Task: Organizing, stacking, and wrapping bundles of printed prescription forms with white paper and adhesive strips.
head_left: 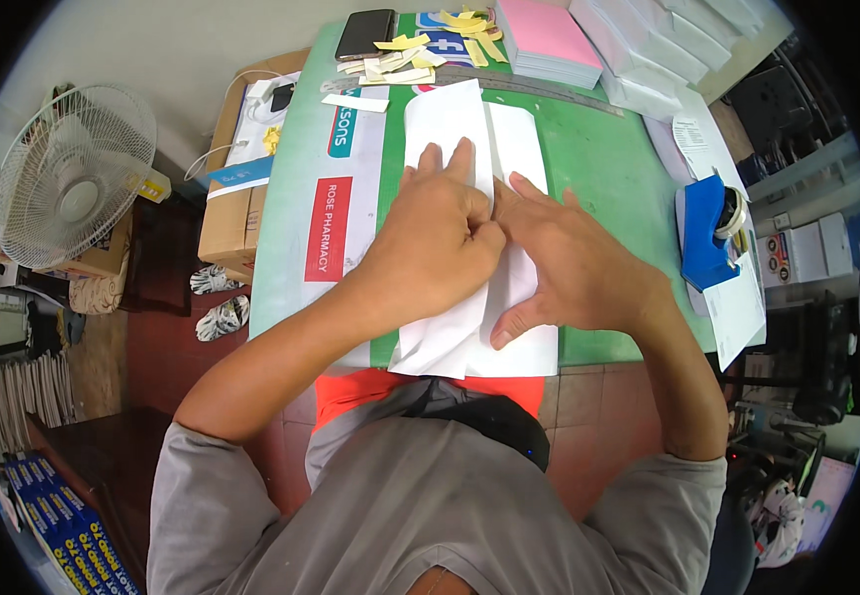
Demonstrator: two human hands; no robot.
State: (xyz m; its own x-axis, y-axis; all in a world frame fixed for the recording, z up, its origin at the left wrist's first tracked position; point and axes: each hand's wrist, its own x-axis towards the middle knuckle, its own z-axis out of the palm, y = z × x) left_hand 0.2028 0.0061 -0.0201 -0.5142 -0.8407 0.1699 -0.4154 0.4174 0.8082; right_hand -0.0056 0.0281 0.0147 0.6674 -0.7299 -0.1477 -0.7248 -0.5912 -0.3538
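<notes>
White paper point(440, 332) lies lengthwise on the green table in front of me, with an upright fold running down its middle. My left hand point(435, 243) rests on its left part. The thumb and forefinger are pinched together at the fold, while other fingers stretch forward on the sheet. Across from it, my right hand point(578, 258) presses on the right part of the paper, thumb and fingers spread. Its forefinger tip meets the left hand at the fold and is partly hidden.
Behind the paper lie a metal ruler point(539, 87), yellow and white paper strips point(400, 64) and a phone point(365, 35). A pink-topped paper stack point(549, 45) stands far right, beside white bundles point(638, 50). A blue tape dispenser point(704, 233) sits at the right edge; a fan point(78, 183) stands left.
</notes>
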